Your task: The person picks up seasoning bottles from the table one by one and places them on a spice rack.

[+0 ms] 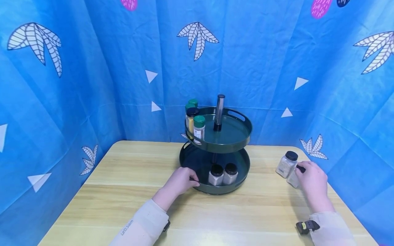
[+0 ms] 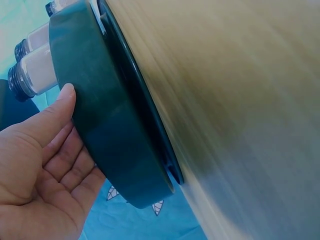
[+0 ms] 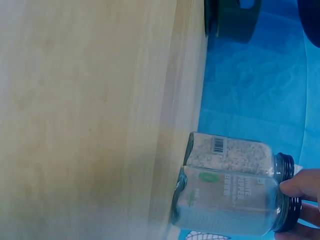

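Note:
A dark green two-tier turntable rack [image 1: 229, 147] stands at the middle of the table. My left hand [image 1: 181, 182] pinches the rim of its lower tray [image 2: 100, 120], thumb on the inner side and fingers outside. Two black-lidded jars, one [image 1: 216, 176] beside the other [image 1: 230, 174], stand in that tray close to the hand. At the table's right, my right hand [image 1: 313, 179] grips the black lid of a clear spice jar [image 3: 225, 200] whose label reads PEPPER. Right beside it stands another black-lidded jar [image 1: 287, 164] of speckled contents.
Several spice bottles, such as a green-capped one [image 1: 199, 129], stand at the left of the upper tray. A metal post [image 1: 219, 112] rises through the rack. Blue patterned curtains [image 1: 261, 68] enclose the wooden table [image 1: 129, 171] at the back and sides.

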Motion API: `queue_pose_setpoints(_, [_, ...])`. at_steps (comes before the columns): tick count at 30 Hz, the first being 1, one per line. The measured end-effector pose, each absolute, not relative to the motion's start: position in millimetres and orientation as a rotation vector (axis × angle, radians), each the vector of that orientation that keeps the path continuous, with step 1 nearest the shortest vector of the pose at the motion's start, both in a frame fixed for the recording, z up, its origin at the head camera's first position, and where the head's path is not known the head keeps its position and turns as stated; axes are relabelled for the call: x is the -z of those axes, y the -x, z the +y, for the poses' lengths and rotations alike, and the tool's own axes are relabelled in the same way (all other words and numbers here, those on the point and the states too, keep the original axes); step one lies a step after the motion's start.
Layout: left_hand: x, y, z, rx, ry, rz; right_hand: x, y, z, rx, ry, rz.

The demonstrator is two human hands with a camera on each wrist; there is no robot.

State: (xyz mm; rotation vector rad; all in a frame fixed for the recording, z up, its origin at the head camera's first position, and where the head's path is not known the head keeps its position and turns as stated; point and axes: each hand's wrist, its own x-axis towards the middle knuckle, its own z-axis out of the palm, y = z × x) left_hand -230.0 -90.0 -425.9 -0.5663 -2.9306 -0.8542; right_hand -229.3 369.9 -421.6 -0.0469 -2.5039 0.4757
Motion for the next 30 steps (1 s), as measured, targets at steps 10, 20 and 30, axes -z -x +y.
queue_pose_setpoints(10, [423.0, 228.9, -90.9, 0.830, 0.596, -2.894, 417.8, 225.6, 365.3, -0.467, 0.045, -2.481])
queue_pose_setpoints(20, [423.6, 228.7, -90.8, 0.836, 0.587, -2.896, 420.4, 221.6, 363.6, -0.480, 0.053, -2.501])
queue_pose_setpoints(30, [423.0, 226.8, -90.5, 0.853, 0.589, -2.897, 416.7, 214.9, 355.9, -0.488, 0.044, -2.501])
